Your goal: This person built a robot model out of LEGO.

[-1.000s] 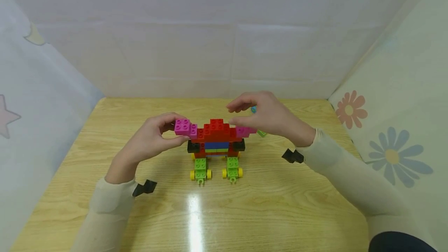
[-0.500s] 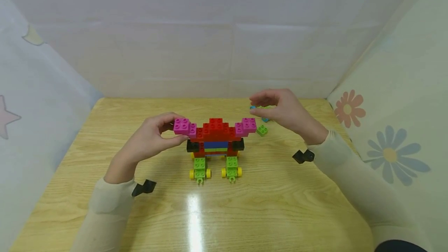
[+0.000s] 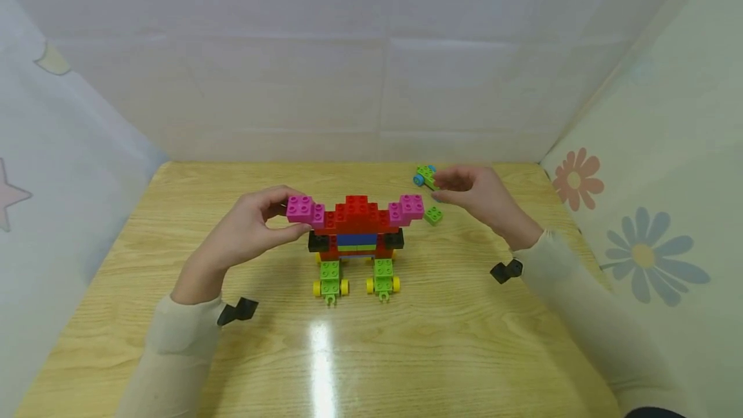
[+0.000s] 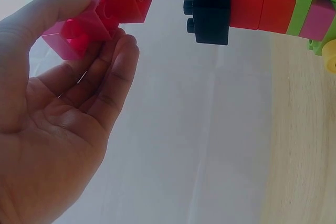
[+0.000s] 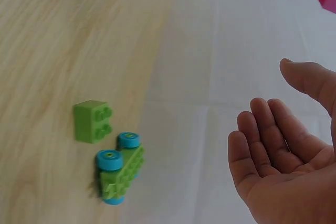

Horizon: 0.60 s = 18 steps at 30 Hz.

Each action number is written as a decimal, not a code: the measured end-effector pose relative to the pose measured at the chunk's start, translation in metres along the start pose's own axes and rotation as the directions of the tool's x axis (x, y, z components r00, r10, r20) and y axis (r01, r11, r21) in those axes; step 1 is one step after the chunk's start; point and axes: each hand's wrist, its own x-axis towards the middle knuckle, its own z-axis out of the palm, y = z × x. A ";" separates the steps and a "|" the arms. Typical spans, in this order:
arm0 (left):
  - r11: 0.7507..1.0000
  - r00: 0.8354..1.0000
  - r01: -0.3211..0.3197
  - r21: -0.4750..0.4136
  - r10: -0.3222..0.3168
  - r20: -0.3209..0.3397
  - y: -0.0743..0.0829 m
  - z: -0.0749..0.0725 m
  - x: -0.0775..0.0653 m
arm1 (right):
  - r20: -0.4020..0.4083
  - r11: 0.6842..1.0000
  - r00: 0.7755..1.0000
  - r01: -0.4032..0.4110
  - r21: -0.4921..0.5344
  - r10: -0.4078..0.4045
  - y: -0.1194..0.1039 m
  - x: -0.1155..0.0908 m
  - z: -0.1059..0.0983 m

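Note:
A toy brick model (image 3: 356, 218) stands mid-table on green wheeled bases with yellow wheels. Its red top steps out to a pink end on each side. My left hand (image 3: 240, 231) pinches the left pink bricks (image 4: 94, 17), thumb on one side and fingers on the other, as the left wrist view shows. My right hand (image 3: 490, 202) is in the air to the right of the model, holding nothing, fingers relaxed and thumb apart. In the head view it partly covers a green wheeled base (image 3: 425, 175) with blue wheels; the right wrist view shows the two apart.
A loose green brick (image 3: 433, 215) lies on the table (image 3: 464, 334) right of the model, close to the blue-wheeled base. Black brick pieces (image 4: 212, 11) jut from the model's sides. A white sheet (image 3: 278, 95) hangs along the table's back edge.
My right hand has moved rightward from the model's right pink end, then a little lower, uncovering the green brick and part of the blue-wheeled base. The left hand keeps its hold.

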 end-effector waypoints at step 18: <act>1.000 1.000 0.005 -0.012 -0.004 0.006 -0.002 0.000 0.000 | -0.006 0.992 0.993 -0.121 0.039 0.121 0.084 0.013 0.009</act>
